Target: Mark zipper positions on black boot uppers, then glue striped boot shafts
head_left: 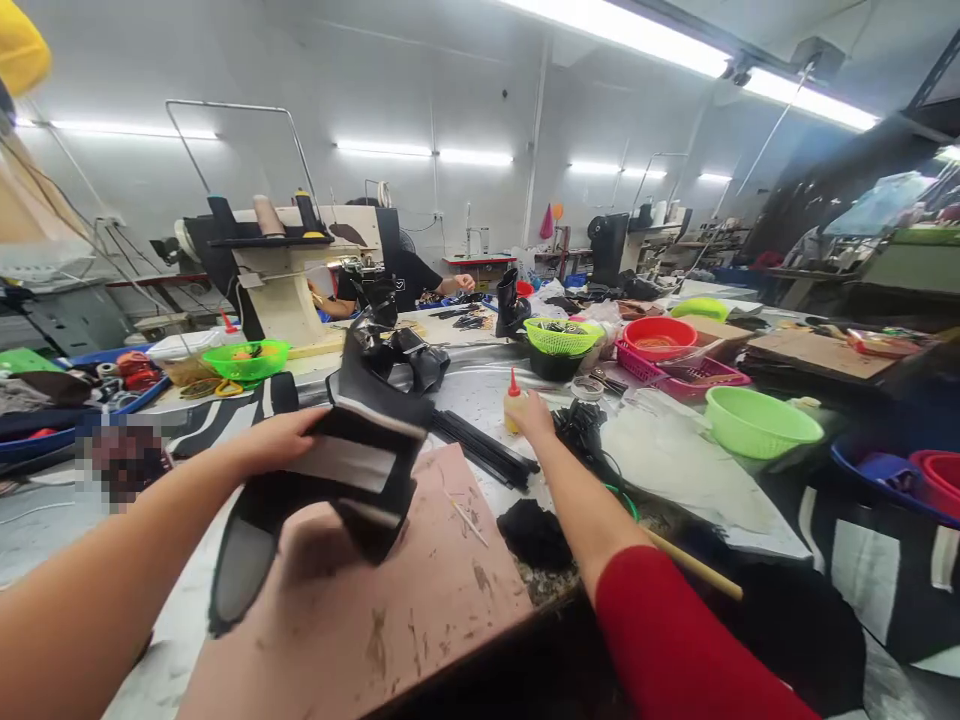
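Observation:
My left hand (289, 440) is closed on a black boot upper (300, 492) with pale strips on its inner side. The upper hangs tilted above a pinkish work board (375, 620). With my arm stretched forward, my right hand (534, 416) grips a small squeeze bottle (513, 408) of yellowish liquid with a red pointed tip. The bottle is upright near the tabletop; whether it touches is hidden. Just left of it lies a bundle of long black strips (484, 448). Black straps (581, 428) are piled close to my right wrist.
A light green basin (761, 425), a red basin (660, 338) and a lime basket (562, 338) stand to the right. At the left are a green basket (246, 362) and a sewing machine (281, 290). Another person (416, 280) sits across the table. A wooden handle (697, 565) lies beside my right arm.

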Motion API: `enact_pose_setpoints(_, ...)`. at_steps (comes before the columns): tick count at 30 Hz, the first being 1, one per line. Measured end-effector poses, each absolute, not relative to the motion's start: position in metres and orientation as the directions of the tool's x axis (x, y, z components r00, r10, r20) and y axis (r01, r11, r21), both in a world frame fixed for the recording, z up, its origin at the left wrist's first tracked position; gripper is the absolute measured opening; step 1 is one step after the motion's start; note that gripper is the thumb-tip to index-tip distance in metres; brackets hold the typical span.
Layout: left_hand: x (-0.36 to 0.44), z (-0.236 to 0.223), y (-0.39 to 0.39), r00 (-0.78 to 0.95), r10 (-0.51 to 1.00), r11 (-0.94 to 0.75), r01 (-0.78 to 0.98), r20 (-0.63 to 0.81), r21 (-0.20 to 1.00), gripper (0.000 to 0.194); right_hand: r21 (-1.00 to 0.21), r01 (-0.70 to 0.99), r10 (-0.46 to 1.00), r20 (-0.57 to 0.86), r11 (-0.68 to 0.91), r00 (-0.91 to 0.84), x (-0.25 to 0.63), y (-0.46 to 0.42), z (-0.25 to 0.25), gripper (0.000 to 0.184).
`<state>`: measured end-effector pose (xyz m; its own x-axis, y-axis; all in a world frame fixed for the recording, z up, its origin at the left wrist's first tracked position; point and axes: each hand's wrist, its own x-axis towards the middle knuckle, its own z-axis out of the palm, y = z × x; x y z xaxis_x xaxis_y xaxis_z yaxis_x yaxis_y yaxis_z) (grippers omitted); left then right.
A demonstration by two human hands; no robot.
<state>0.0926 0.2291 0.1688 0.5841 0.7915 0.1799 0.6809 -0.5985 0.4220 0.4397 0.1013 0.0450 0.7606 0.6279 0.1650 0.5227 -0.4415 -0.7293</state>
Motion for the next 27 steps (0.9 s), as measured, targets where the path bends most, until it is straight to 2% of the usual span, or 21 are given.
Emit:
enact_pose_setpoints(3, 0.112, 0.188, 0.234, 0.513, 0.843, -0.493, 0.61, 0.165, 0.621, 0.037, -0.741, 0.462, 0.606, 0.094, -0.487, 0.79, 0.452, 0.129, 0.04, 0.053)
enact_pose_setpoints(6, 0.141, 0.194, 0.236, 0.429, 0.883, -0.359, 0.355, 0.191, 0.863, 0.045, -0.755, 0.454, 0.594, 0.107, -0.474, 0.798, 0.452, 0.132, 0.037, 0.044)
enact_pose_setpoints(8, 0.165, 0.19, 0.239, 0.431, 0.879, -0.302, 0.173, 0.204, 0.937, 0.049, -0.786, 0.449, 0.54, 0.178, -0.425, 0.823, 0.448, 0.117, 0.035, 0.046)
enact_pose_setpoints(10, 0.195, 0.181, 0.247, 0.448, 0.867, -0.269, 0.049, 0.219, 0.962, 0.049, -0.869, 0.405, 0.43, 0.263, -0.284, 0.864, 0.445, 0.091, 0.033, 0.05)
enact_pose_setpoints(13, 0.255, 0.165, 0.263, 0.463, 0.852, -0.262, -0.026, 0.244, 0.965, 0.046, -0.945, 0.31, 0.284, 0.327, 0.107, 0.901, 0.441, 0.041, 0.03, 0.05)
enact_pose_setpoints(14, 0.279, 0.16, 0.269, 0.465, 0.85, -0.267, -0.025, 0.248, 0.963, 0.045, -0.932, 0.302, 0.245, 0.346, 0.198, 0.906, 0.441, 0.024, 0.029, 0.051)
enact_pose_setpoints(16, 0.331, 0.152, 0.281, 0.469, 0.852, -0.274, 0.016, 0.234, 0.962, 0.043, -0.903, 0.33, 0.165, 0.383, 0.276, 0.909, 0.44, -0.004, 0.024, 0.051)
enact_pose_setpoints(19, 0.4, 0.134, 0.294, 0.534, 0.832, -0.245, 0.111, 0.15, 0.963, 0.044, -0.885, 0.398, 0.103, 0.431, 0.24, 0.896, 0.442, -0.031, 0.012, 0.05)
enact_pose_setpoints(23, 0.434, 0.083, 0.293, 0.608, 0.793, -0.203, 0.327, -0.041, 0.923, 0.05, -0.897, 0.411, 0.292, 0.441, 0.161, 0.848, 0.439, -0.037, -0.009, 0.049)
enact_pose_setpoints(27, 0.398, 0.036, 0.27, 0.625, 0.772, -0.235, 0.448, -0.114, 0.863, 0.043, -0.881, 0.468, 0.528, 0.434, 0.076, 0.73, 0.434, -0.021, -0.011, 0.053)
